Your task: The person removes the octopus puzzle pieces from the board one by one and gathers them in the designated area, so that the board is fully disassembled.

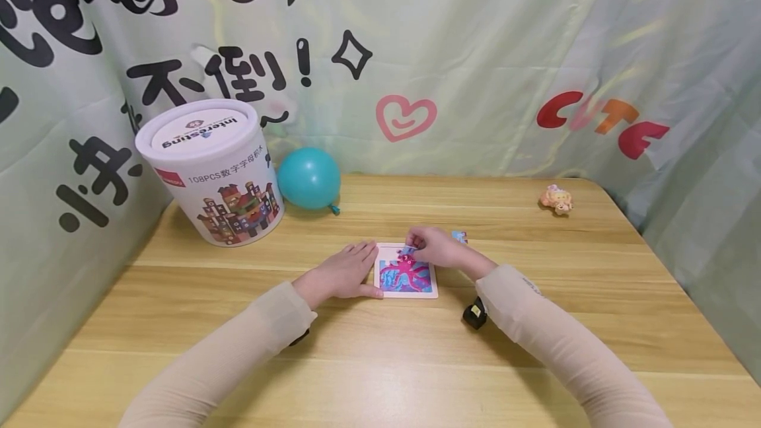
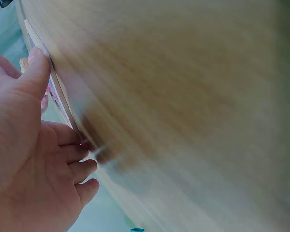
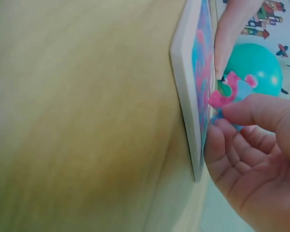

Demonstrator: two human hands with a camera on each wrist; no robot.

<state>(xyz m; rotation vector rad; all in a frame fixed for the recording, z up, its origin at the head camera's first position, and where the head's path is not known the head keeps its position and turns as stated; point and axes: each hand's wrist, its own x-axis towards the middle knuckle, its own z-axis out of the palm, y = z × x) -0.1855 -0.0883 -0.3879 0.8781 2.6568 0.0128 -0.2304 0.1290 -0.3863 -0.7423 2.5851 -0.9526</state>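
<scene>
A square jigsaw puzzle board [image 1: 410, 295] with a pink octopus picture and a pale frame lies flat on the wooden table. Along its left edge rests my left hand [image 1: 345, 271], fingers stretched forward and thumb by the near left corner. In the left wrist view the thumb [image 2: 37, 72] touches the board's rim. My right hand [image 1: 436, 248] is over the board's far right part. Between thumb and fingertips it pinches a pink and blue puzzle piece [image 3: 236, 84], held tilted above the picture. Another loose puzzle piece [image 1: 459, 236] lies behind the right wrist.
A large white bucket [image 1: 208, 170] with a lid stands at the back left, beside a teal balloon [image 1: 309, 178]. A small orange figurine [image 1: 556, 200] sits at the back right. A small black device [image 1: 475, 314] is by the right sleeve. A printed curtain [image 1: 475, 51] hangs behind.
</scene>
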